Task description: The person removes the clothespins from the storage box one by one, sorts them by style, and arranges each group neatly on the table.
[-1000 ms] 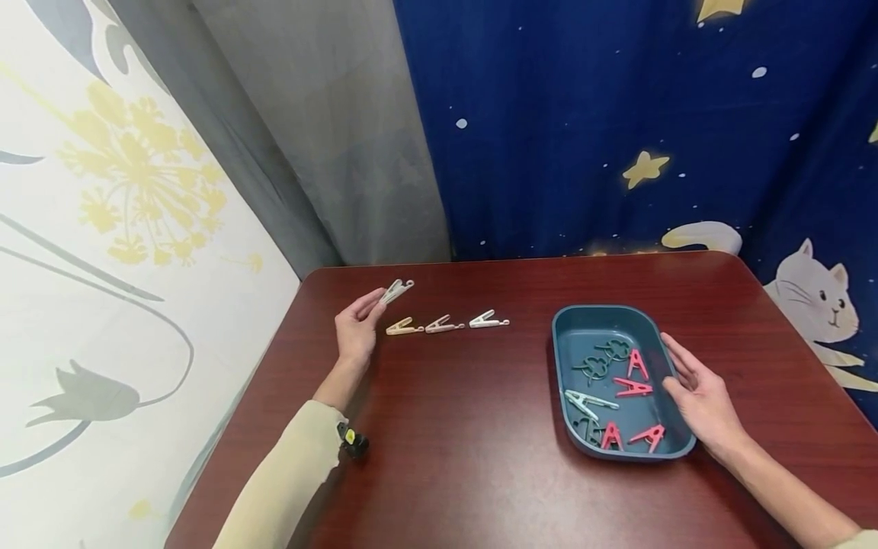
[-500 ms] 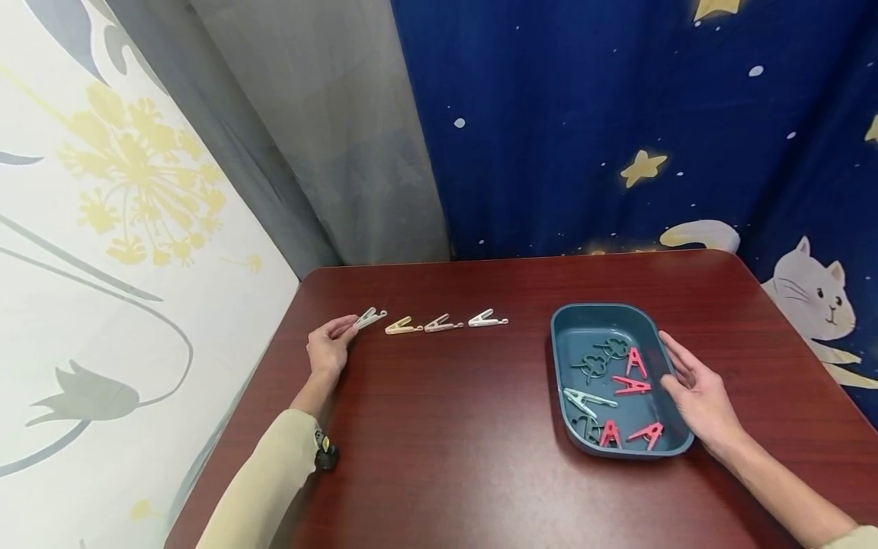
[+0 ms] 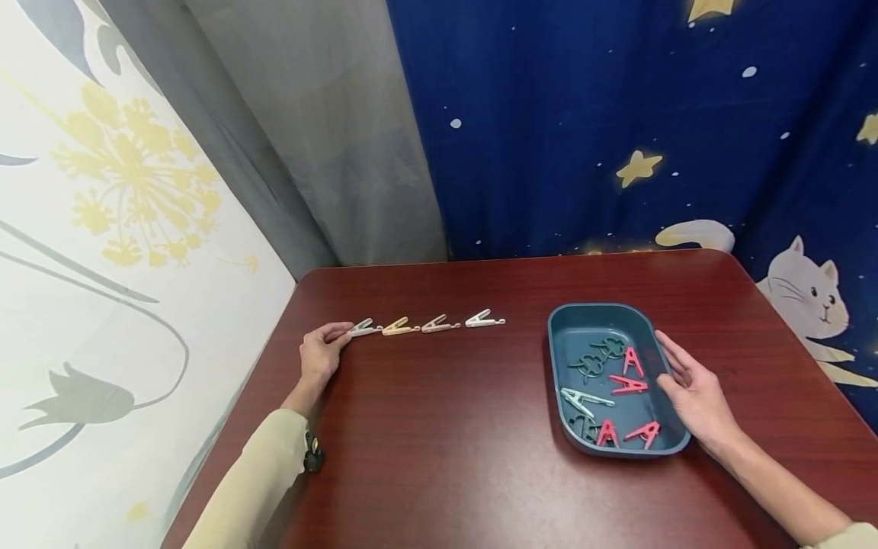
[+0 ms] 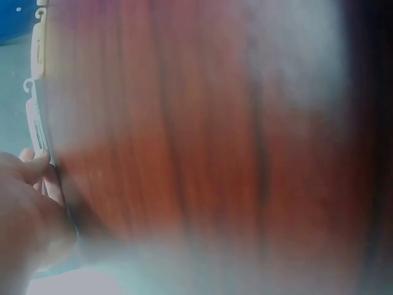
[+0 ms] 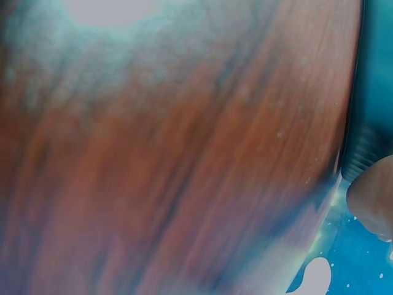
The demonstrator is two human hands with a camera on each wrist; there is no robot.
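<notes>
My left hand (image 3: 320, 353) pinches the left end of a pale greenish-white clothespin (image 3: 363, 329) lying low at the table's far left. To its right, in one row, are a yellow clothespin (image 3: 400, 328), a pinkish-beige clothespin (image 3: 440, 325) and a white clothespin (image 3: 484, 320). In the left wrist view my fingertips are at the end of the pale clothespin (image 4: 37, 126). My right hand (image 3: 703, 396) grips the right rim of a dark blue-green tray (image 3: 620, 306), thumb over the edge. My right thumb (image 5: 373, 198) alone shows in the right wrist view.
Inside the tray are several red clothespins (image 3: 628, 385), a mint-green clothespin (image 3: 584, 400) and dark green clips (image 3: 590, 366). The dark red wooden table (image 3: 439, 427) ends at a grey curtain (image 3: 329, 137) and a blue starry curtain (image 3: 549, 137). A patterned white wall (image 3: 123, 305) borders its left side.
My left hand has carried the pale clothespin left and down from above the row to the row's left end, lining it up with the others. The right hand keeps its grip on the tray.
</notes>
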